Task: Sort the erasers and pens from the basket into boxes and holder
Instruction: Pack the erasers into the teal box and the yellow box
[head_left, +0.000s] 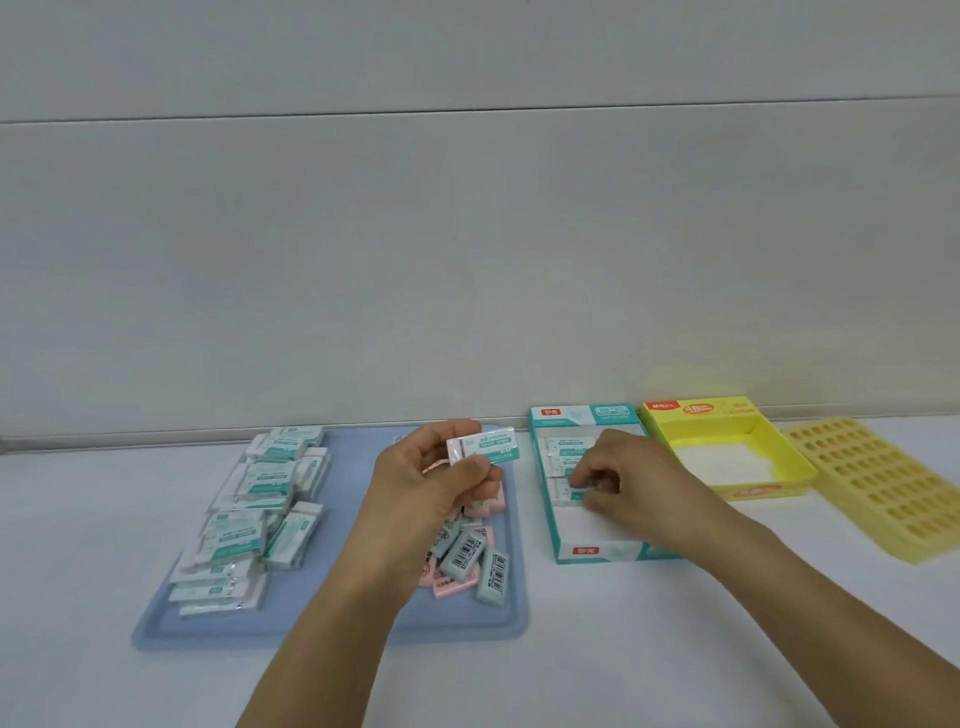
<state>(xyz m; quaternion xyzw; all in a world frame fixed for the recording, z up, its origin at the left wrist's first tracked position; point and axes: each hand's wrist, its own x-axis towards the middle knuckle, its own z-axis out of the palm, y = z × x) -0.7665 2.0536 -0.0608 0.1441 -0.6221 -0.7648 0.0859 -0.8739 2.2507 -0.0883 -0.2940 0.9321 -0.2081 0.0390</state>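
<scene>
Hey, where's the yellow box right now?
In the head view, the yellow box sits at the right rear of the table, between the teal box and the yellow holder.

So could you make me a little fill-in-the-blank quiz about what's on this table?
1. The left hand holds a white-and-teal eraser above the ____ tray.
2. The right hand sets an eraser into the ____ box.
3. The yellow box holds ____ erasers.
4. The yellow holder lies to the ____ of the yellow box.

Missing words: blue; teal; no; right
</scene>
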